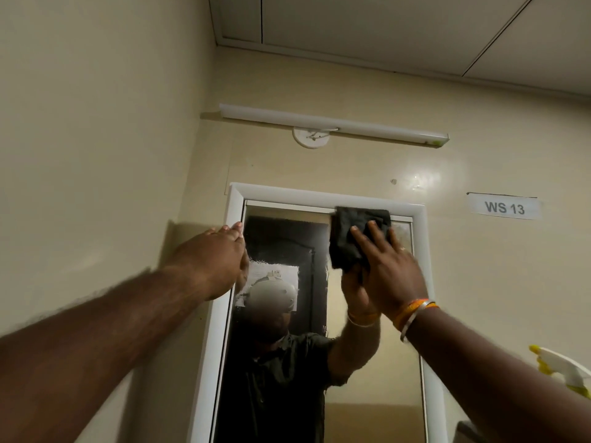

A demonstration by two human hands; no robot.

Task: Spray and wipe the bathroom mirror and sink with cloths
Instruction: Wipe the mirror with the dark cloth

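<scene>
A tall mirror (383,362) in a white frame (235,203) hangs on the cream wall ahead. My right hand (388,266) lies flat, fingers straight, and presses a dark cloth (348,231) against the glass near the mirror's top right corner. My left hand (220,251) rests with straight fingers on the frame's left side, near the top. The glass shows smears and a person's reflection. A white spray bottle with yellow trim (563,369) shows at the right edge, below my right forearm. The sink is out of view.
A white tube light (332,124) is fixed to the wall above the mirror. A label reading "WS 13" (504,207) is stuck on the wall to the right. A side wall stands close on the left.
</scene>
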